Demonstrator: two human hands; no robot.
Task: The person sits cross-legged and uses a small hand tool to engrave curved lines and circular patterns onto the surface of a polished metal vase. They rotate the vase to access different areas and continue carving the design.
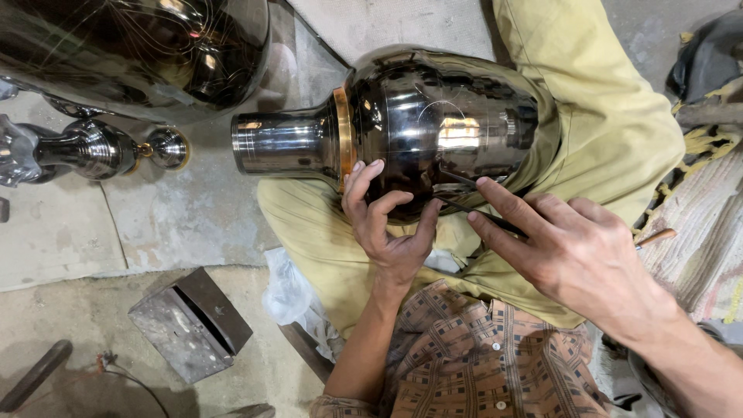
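A shiny black metal vase (433, 124) with a brass ring at its neck lies on its side across my lap, neck pointing left. My left hand (387, 224) cups the vase's near side, fingers spread against the body. My right hand (569, 251) grips a thin dark engraving tool (480, 215) with a wooden handle end sticking out past the hand, its tip touching the vase's lower surface. Fine scratched lines show on the vase body.
Another large dark vase (147, 46) lies at the top left, with a small dark metal piece with a round knob (101, 149) below it. A grey metal box (190, 325) sits on the concrete floor at lower left. A woven mat (696, 232) lies to the right.
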